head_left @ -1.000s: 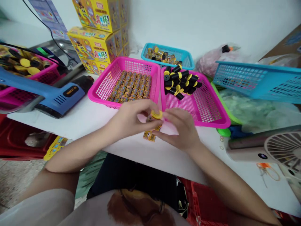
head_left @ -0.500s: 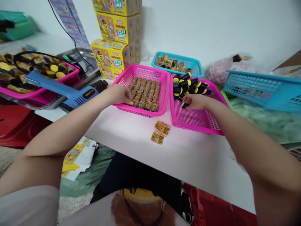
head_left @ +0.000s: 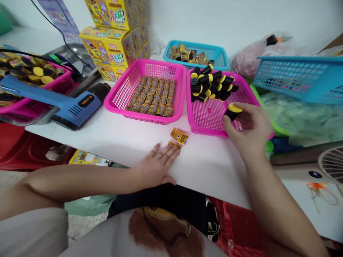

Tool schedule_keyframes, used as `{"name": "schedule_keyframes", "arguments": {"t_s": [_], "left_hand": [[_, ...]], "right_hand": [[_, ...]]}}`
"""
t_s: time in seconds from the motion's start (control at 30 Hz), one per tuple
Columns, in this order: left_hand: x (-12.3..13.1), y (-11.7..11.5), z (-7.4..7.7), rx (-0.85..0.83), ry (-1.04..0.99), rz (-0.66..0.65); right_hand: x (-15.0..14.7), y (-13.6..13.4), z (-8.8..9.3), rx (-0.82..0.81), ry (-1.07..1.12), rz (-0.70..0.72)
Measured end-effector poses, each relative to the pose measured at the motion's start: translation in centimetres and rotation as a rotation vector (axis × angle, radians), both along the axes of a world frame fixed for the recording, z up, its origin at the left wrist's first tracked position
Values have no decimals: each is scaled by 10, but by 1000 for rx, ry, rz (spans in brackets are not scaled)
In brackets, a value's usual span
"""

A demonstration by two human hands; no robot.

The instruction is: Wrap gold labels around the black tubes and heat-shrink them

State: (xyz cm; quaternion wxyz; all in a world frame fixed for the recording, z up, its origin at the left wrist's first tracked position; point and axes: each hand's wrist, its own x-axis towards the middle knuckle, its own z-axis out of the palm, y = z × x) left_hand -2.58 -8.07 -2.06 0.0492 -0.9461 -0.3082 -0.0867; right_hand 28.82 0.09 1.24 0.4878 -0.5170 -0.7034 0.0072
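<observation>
The right hand (head_left: 252, 130) is pinching a small black plastic tube (head_left: 231, 114), yellow end up, near the pink mesh basket (head_left: 206, 130). The left hand (head_left: 157, 166) is lying flat, gripping nothing, touching the little yellow printed labels (head_left: 179, 136) sitting left of the tube.

A single camera, worn on the person's head, looks forward and steeply down past the shirt (head_left: 112, 235), which fills part of the bottom edge. It faces across the white worktop (head_left: 209, 167) to the pale wall (head_left: 227, 21) behind, with the worktop's near edge running aslant, lower toward the right. Nearest and largest are the left forearm (head_left: 99, 180) and right forearm (head_left: 276, 192); the left grip (head_left: 158, 166) and right grip (head_left: 253, 125) lie farther in. The wide view takes in stacked yellow boxes (head_left: 107, 46), cut by the top edge, and a fan (head_left: 333, 162), cut by the right.
</observation>
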Motion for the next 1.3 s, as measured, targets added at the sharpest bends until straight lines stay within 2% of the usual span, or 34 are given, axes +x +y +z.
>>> {"name": "schedule_keyframes", "arguments": {"t_s": [0.07,0.13,0.23,0.33,0.43,0.5,0.63,0.7,0.8,0.87,0.93,1.03,1.17,1.3], "left_hand": [[3,-24,-17,62,87,21],[-1,-41,-20,158,97,-19],[-10,-58,-7,214,25,-151],[-15,-61,9,216,-108,-216],[-15,-40,26,271,-169,-217],[-11,-13,40,205,-241,-170],[7,50,69,-189,-632,-145],[20,74,74,-387,-810,-151],[37,92,63,-666,-986,-55],[43,92,48,-827,-1031,-7],[43,89,35,-917,-1029,-14],[39,85,26,-853,-970,-90],[34,83,28,-660,-907,-193],[34,83,25,-560,-904,-245]], "right_hand": [[-4,-3,2,66,-6,13],[-9,-3,5,115,-9,34],[-11,-3,6,143,12,61],[-8,-3,4,134,41,81],[-6,-4,3,132,37,89],[-8,-5,2,111,74,106],[-23,-10,0,83,312,248],[-34,-15,0,118,416,300],[-47,-26,2,131,485,295],[-51,-34,3,80,456,278],[-52,-40,5,8,401,267],[-53,-46,7,-81,381,240],[-52,-49,2,-158,447,185],[-51,-50,-4,-228,464,215]]}}
